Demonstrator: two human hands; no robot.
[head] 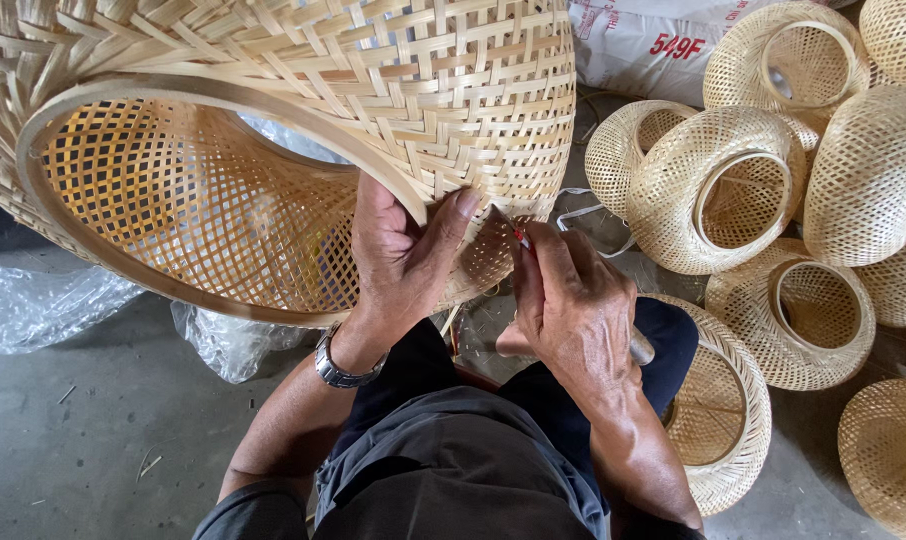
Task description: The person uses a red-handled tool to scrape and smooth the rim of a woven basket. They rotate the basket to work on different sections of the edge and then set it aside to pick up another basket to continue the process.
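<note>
A large woven bamboo basket (273, 130) rests tilted above the lap. The left hand (398, 255) is closed on its rim, thumb pressing outside. Just right of that rim, the right hand (568, 300) is closed around a small red-tipped tool (520, 238) touching the weave.

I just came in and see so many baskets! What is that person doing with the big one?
A seated person is working on a big woven bamboo basket held over their lap. Their left hand grips its rim, thumb pressed on the weave. Their right hand holds a small red-tipped tool against the edge. More woven baskets lie piled on the concrete floor to the right.
</note>
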